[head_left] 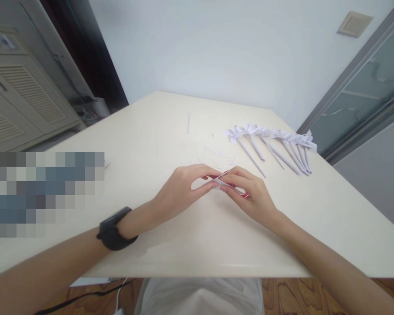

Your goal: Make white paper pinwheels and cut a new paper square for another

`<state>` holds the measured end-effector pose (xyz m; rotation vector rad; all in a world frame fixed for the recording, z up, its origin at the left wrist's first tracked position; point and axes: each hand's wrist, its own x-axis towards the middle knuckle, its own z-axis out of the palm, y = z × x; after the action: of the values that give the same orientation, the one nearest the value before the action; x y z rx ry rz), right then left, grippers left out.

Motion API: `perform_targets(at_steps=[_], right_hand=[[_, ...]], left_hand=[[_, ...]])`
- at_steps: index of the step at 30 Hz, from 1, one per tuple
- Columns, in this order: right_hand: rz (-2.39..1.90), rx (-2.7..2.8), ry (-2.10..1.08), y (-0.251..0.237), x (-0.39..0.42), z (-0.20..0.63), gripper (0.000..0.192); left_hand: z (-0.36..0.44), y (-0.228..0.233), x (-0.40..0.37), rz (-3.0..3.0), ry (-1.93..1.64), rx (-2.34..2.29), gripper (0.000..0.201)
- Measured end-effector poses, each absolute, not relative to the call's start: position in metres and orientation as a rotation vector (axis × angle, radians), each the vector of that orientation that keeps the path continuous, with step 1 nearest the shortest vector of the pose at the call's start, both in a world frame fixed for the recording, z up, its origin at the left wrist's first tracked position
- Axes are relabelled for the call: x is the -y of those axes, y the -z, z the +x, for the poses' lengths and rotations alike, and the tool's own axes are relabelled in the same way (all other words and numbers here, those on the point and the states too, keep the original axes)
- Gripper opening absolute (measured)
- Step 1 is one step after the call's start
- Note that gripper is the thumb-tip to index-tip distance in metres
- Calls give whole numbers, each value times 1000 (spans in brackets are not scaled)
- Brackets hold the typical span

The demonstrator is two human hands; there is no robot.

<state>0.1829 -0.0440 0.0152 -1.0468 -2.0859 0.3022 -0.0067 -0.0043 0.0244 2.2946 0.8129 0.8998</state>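
Observation:
Above the near middle of the table, a small folded piece of white paper (pixel 220 179) is pinched between my two hands. My left hand (pixel 180 188) grips its left end with thumb and forefinger; a black band circles that wrist. From the right, my right hand (pixel 254 194) is closed on the same paper. A curved red thing (pixel 245 194) shows at the right fingers, mostly hidden, so its kind is unclear. Thin white paper scraps (pixel 220 154) lie just beyond my fingers.
Paper pinwheel-like pieces with rolled paper sticks (pixel 272 140) lie in a row at the right on the cream table (pixel 170 245). Farther back lies one thin white paper strip (pixel 188 123). A pixelated patch covers the table's left side. A wall stands behind.

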Motion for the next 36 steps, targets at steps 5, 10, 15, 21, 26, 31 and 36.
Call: perform_targets(at_steps=[5,10,15,21,26,31,36], right_hand=[[-1128,2072,-316,-16,47,180,14],[-1203,1887,-272,-16,44,182,20],[-1208,1852,-251,-17,41,185,12],[-1195,1867,-283,-19,42,182,2],[-1204,1864,-365,-18,44,181,0],[-1210,1872,-388,-19,46,182,3],[-1180,1854,-391,-21,45,182,6]], left_hand=[[-8,-23,4,2340,-932,-900,23],[-9,-27,3,2261,-953,-927,21],[-8,-32,4,2117,-918,-869,24],[-7,-34,6,2096,-923,-896,23],[-8,-34,7,2133,-985,-871,20],[-8,-35,8,2128,-995,-902,20],[-10,-36,7,2074,-995,-919,20]])
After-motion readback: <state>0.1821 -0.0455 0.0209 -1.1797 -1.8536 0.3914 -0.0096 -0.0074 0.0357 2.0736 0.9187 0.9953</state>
